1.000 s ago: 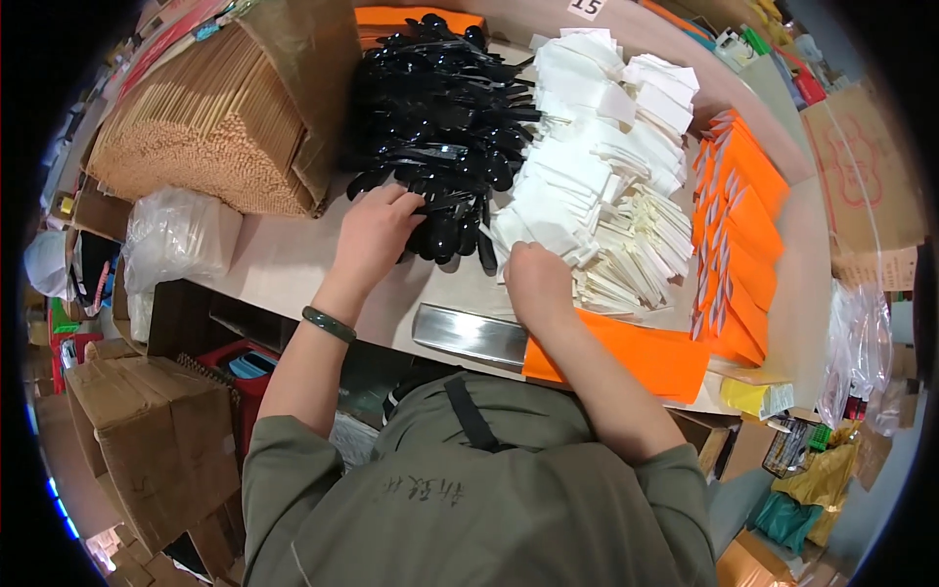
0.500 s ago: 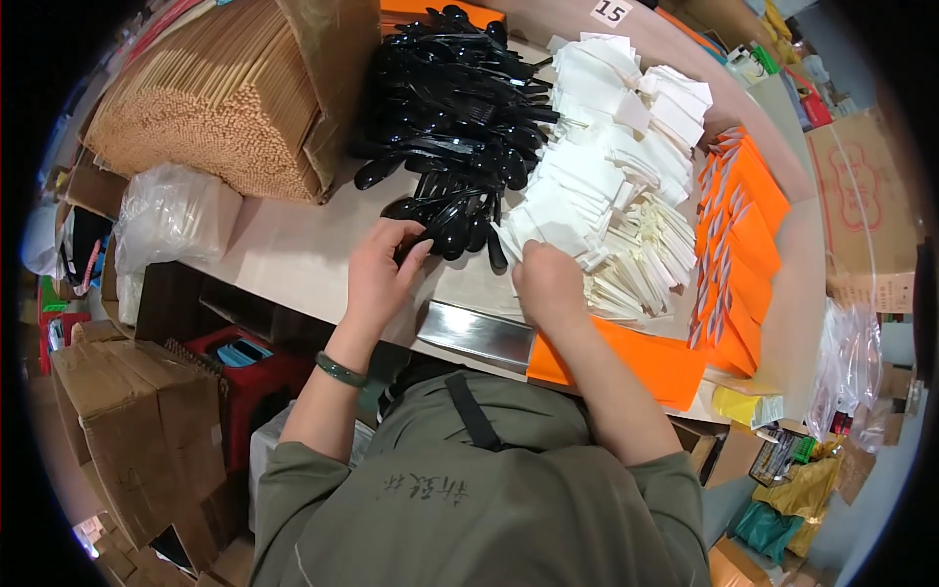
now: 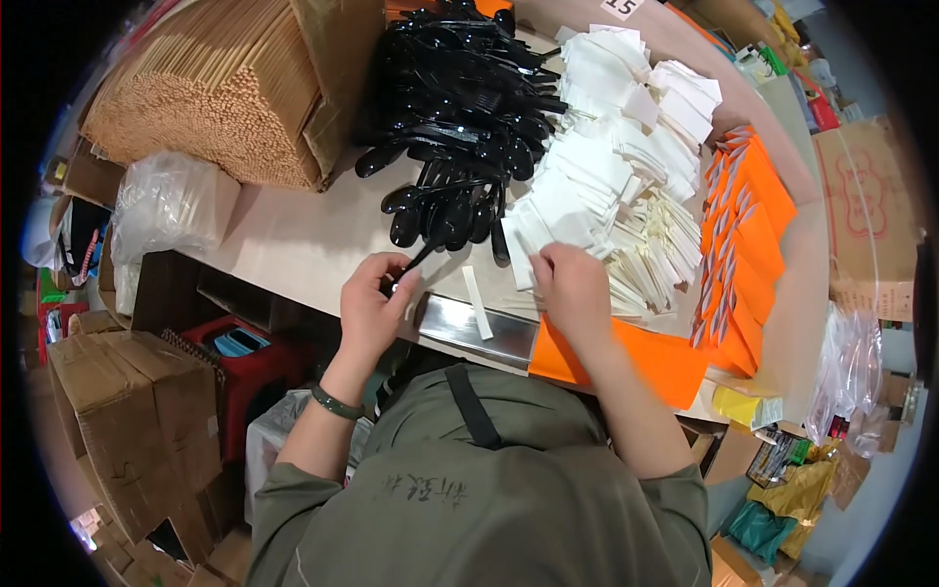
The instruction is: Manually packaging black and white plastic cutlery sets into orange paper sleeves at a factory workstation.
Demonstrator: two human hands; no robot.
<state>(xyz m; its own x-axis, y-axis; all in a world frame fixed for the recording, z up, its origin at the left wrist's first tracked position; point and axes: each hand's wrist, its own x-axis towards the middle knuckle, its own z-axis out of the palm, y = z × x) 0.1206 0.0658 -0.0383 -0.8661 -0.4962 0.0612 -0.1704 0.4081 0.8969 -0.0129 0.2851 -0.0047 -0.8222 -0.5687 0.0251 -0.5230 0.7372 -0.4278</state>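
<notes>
Tabletop, pale, flat: bare room along front-left edge. Since last frame: narrow white strip now across shiny silver metal plate at surface's front edge; left hand nearer that edge, pinching slim black plastic utensil, long axis diagonal, pointing rear-right to glossy black cutlery pile. Right hand curled at flat white packets; can't tell grip.
</notes>
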